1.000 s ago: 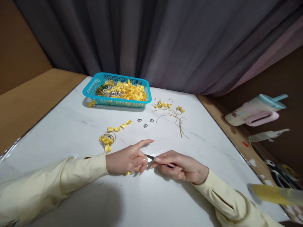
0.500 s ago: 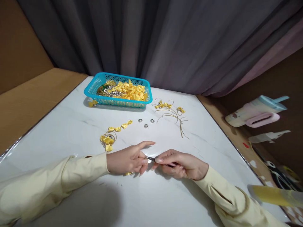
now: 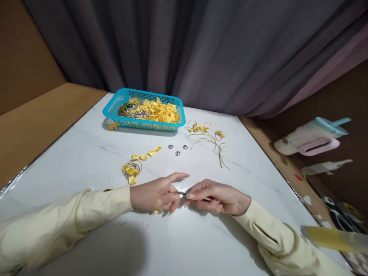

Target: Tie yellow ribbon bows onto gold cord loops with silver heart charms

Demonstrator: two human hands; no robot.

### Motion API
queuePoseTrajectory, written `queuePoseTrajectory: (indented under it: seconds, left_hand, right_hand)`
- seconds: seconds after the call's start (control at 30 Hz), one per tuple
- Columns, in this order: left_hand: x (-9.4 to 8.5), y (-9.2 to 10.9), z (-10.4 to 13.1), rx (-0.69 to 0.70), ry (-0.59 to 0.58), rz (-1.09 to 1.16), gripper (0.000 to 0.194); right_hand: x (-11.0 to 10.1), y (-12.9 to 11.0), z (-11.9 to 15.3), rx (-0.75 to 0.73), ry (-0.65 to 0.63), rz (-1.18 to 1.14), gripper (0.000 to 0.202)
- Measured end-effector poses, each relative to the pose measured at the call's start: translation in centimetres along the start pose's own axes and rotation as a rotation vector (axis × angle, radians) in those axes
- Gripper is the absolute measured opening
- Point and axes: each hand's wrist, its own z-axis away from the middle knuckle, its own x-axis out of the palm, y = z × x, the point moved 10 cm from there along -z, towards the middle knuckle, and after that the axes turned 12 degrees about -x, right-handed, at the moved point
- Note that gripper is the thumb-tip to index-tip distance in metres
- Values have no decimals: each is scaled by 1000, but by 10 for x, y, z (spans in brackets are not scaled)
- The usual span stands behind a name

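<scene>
Near the middle of the white table, my right hand (image 3: pixel 220 197) grips a slim dark tool (image 3: pixel 181 193), its tip pointing left into the fingers of my left hand (image 3: pixel 157 196). The left hand's fingers are pinched around the tip, with the index finger stretched out; what else they hold is hidden. A bit of yellow ribbon (image 3: pixel 155 211) shows just below the left hand. Above the left wrist lie yellow bows with gold wire rings (image 3: pixel 131 170), and two more bows (image 3: pixel 154 151). Several silver heart-shaped gems (image 3: pixel 178 153) lie beyond my hands.
A blue basket (image 3: pixel 143 124) of yellow bows, gold wires and silver gems stands at the back. Loose gold wires (image 3: pixel 220 155) and bows with rings lie right of it. Along the right edge are a tumbler (image 3: pixel 310 136), a small bottle (image 3: pixel 326 167), scissors and a yellow tube (image 3: pixel 330 237).
My right hand has shifted slightly left and up with the tool. My left hand has hardly moved.
</scene>
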Motion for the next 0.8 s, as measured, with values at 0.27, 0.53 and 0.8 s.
queuePoseTrajectory:
  seconds: [0.27, 0.53, 0.8]
  left_hand:
    - [-2, -3, 0, 2, -9, 0, 55]
    - [-3, -2, -1, 13, -16, 20, 55]
    - [-3, 1, 1, 41, -22, 49, 56]
  right_hand:
    - [-2, -8, 0, -34, 81, 87, 14]
    - [-8, -6, 5, -66, 58, 65, 19]
    - [-12, 3, 14, -39, 12, -7, 24]
